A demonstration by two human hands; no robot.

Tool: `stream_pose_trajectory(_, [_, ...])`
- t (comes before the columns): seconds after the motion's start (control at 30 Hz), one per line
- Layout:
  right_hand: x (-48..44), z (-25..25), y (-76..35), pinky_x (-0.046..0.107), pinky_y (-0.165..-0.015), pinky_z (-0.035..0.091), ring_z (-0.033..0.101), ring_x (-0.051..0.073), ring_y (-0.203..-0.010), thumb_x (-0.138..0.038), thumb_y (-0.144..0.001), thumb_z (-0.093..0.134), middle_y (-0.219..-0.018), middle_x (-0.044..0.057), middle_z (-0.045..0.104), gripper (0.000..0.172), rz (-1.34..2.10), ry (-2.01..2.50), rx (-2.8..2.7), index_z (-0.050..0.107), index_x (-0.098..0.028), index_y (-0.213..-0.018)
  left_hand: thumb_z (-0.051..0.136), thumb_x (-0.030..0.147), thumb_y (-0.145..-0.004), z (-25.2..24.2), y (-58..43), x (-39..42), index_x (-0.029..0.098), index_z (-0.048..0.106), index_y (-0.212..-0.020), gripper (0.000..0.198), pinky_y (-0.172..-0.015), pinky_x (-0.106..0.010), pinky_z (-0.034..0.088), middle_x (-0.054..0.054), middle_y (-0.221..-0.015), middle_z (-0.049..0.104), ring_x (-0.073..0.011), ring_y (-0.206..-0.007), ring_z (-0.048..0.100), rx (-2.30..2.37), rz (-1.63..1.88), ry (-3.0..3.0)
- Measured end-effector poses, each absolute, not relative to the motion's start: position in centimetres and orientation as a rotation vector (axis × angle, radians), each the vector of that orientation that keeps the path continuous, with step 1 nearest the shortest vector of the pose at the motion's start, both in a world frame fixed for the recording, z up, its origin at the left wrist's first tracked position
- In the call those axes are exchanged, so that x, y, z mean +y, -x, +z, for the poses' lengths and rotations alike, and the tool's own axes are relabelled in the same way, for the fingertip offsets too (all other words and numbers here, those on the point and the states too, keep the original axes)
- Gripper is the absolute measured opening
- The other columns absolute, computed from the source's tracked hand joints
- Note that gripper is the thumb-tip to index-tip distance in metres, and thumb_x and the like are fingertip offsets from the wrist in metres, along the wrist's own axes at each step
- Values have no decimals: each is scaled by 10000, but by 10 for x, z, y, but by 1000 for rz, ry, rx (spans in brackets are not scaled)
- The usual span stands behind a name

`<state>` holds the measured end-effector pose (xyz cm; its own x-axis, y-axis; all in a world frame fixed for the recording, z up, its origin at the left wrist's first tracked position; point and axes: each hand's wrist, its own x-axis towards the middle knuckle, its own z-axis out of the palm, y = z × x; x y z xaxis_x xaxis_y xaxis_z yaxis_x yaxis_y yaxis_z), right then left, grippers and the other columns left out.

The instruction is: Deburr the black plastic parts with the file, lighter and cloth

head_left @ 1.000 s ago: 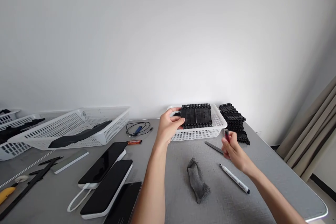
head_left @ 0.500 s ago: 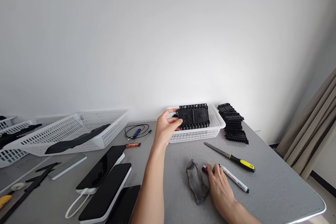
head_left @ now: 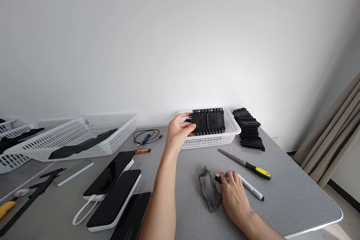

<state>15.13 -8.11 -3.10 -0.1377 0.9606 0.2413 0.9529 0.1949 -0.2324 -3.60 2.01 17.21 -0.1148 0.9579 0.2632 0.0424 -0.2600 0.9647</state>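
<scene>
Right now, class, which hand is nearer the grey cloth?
Right. The right hand is close beside the grey cloth; the left hand is farther away, holding the black plate by the white basket.

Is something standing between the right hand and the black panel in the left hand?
Nothing tall: ahead of the right hand, the file lies flat on the table, and the white basket's front wall shows below the black panel.

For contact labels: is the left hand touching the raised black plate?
Touching. The head view shows the left hand holding the raised black plate by one edge, thumb on its face.
</scene>
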Motion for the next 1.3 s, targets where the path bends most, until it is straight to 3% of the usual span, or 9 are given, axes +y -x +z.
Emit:
stream_pose_trajectory(0.2, [-79, 9, -128, 420, -914, 487, 601, 293, -1066, -168, -964, 471, -1188, 120, 658, 380, 225, 1593, -2232, 629, -209, -1307, 782, 266, -603, 171, 36, 21, 151, 637, -1157, 584, -526, -231, 522, -16, -669, 692, -151, -634, 631, 1184, 1496, -1361])
stream_pose_trajectory(0.47, [-63, 21, -98, 420, -875, 521, 649, 317, -1063, -212, -886, 628, -1147, 126, 687, 318, 350, 1656, -2296, 680, -179, -1198, 773, 249, -599, 174, 35, 18, 155, 636, -1115, 542, -529, -234, 519, -3, -649, 683, -142, -608, 614, 1170, 1487, -1365])
stream_pose_trajectory(0.67, [-55, 21, -172, 367, -939, 470, 636, 269, -1122, -196, -1000, 432, -1217, 132, 682, 356, 161, 1700, -2049, 667, -185, -1268, 776, 266, -597, 172, 39, 21, 171, 621, -1112, 546, -536, -233, 512, 5, -662, 681, -156, -640, 636, 1161, 1507, -1359])
stream_pose_trajectory(0.83, [-38, 3, -252, 424, -880, 441, 611, 345, -1109, -168, -973, 471, -1145, 181, 686, 292, 13, 2199, -1998, 716, -147, -1131, 764, 267, -615, 168, 40, 25, 183, 597, -1094, 514, -546, -232, 513, 15, -666, 674, -150, -633, 631, 1132, 1542, -1369])
stream_pose_trajectory(1.0, [-29, -15, -269, 377, -845, 441, 613, 314, -1109, -245, -995, 466, -1127, 159, 665, 267, 122, 2171, -2071, 677, -160, -1134, 758, 288, -651, 166, 39, 26, 194, 593, -1120, 506, -565, -241, 520, 14, -675, 674, -160, -654, 646, 1140, 1537, -1418])
stream_pose_trajectory(1.17, [-31, -10, -273, 355, -790, 434, 632, 291, -1036, -191, -975, 424, -1092, 149, 660, 251, 202, 2095, -2069, 660, -158, -1051, 745, 284, -659, 168, 37, 23, 203, 584, -1082, 460, -582, -246, 517, 22, -654, 648, -165, -650, 647, 1137, 1595, -1438])
stream_pose_trajectory(1.3, [-60, 7, -284, 319, -656, 427, 602, 223, -758, -397, -1013, 358, -821, 63, 612, 353, 690, 1838, -1815, 632, -202, -905, 733, 285, -666, 169, 36, 20, 214, 574, -1061, 431, -595, -238, 503, 42, -628, 603, -158, -639, 638, 1112, 1650, -1429])
